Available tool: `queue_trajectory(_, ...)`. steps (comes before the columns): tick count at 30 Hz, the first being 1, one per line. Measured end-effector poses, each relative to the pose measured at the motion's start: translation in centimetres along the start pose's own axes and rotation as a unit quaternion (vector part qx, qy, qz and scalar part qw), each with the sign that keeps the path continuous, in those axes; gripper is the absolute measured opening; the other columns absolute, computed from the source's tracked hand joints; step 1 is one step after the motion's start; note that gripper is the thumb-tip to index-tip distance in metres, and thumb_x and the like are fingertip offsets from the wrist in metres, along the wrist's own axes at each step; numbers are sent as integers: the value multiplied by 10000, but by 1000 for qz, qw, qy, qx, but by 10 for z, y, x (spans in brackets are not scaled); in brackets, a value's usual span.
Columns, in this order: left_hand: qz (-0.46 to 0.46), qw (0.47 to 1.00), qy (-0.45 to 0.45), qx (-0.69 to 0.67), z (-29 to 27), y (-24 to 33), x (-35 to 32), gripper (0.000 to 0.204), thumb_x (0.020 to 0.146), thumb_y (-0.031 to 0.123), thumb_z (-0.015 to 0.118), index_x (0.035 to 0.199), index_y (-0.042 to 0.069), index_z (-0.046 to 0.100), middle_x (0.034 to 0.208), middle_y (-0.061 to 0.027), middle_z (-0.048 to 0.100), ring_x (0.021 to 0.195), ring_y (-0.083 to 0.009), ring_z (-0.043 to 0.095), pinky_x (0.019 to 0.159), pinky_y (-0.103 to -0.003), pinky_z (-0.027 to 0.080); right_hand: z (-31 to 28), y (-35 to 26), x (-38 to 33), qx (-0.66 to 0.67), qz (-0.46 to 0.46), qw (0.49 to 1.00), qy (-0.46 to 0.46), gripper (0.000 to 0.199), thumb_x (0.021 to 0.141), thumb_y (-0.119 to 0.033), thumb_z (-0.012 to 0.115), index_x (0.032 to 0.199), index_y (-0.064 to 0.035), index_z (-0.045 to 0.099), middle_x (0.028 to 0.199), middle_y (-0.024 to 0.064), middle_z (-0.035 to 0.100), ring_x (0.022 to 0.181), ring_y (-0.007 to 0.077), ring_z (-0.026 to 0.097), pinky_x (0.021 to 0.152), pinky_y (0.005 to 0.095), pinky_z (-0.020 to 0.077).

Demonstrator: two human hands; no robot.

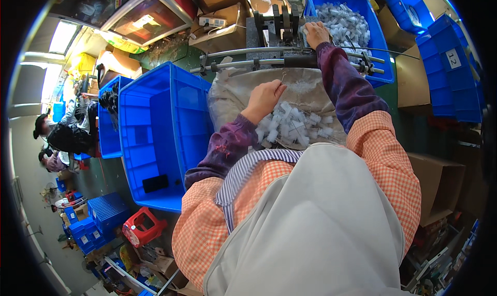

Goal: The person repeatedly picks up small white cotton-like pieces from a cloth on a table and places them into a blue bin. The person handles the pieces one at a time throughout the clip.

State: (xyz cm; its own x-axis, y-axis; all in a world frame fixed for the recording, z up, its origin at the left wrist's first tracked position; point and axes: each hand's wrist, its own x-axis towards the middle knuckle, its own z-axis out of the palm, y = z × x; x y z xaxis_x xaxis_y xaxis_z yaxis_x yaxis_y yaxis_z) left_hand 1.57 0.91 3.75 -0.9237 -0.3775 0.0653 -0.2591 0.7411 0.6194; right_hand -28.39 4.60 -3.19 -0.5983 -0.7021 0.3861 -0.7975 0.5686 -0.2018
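Observation:
My left hand (263, 100) is closed in a pinch above a beige cloth (228, 89). A thin wire with a small looped end (283, 76) sticks up from its fingertips. Below it, many white bristle brushes (297, 125) lie heaped on the cloth in front of my lap. My right hand (316, 34) reaches forward to the right side of a dark metal machine (282, 29), its fingers curled down. What those fingers grip is hidden. Just beyond that hand, a blue bin (380, 55) holds a large pile of similar small white brushes (344, 24).
Metal rods (243, 63) run across the machine's front. A large blue crate (150, 115) with a dark flat object inside stands at my left. Stacked blue crates (442, 63) and cardboard boxes (435, 185) are on the right. A red stool (144, 227) and other people are farther left.

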Motion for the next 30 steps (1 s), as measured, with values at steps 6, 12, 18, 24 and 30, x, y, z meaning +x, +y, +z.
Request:
queue_trajectory(6,52,993,-59,83,44,-29,-14,222,823,304,558,846,93,622,814,-132,601,791,-321,582,661,-404,462,-11,-4,3,41,0,999,-34,179,797,-247,532,938,-173,612,980,14,610,995,245,502,864,399,356)
queue_trajectory(12,57,989,-87,101,55,-43,-33,238,791,211,568,1000,97,589,901,-160,596,859,-339,579,733,-412,464,-5,0,4,15,29,999,-9,143,795,-268,539,876,-184,621,950,19,618,991,246,503,850,393,352)
queue_trajectory(18,41,992,-78,86,38,-51,-24,243,796,117,522,1037,103,555,913,-165,573,859,-347,565,737,-423,457,-10,-4,-1,54,18,998,22,137,808,-242,539,891,-169,620,953,12,620,971,247,517,853,406,357)
queue_trajectory(24,-2,999,26,32,27,-33,-24,208,804,86,486,1004,89,546,919,-150,514,841,-338,549,702,-418,462,-12,-3,1,83,10,996,16,135,807,-243,542,882,-171,628,951,14,628,975,246,525,853,404,365)
queue_trajectory(30,17,998,45,31,31,-27,-27,235,782,91,488,1009,63,540,980,-162,476,909,-349,513,757,-426,445,-22,-11,3,38,74,996,-44,193,804,-285,552,957,-210,643,1000,5,631,1021,227,525,885,398,344)
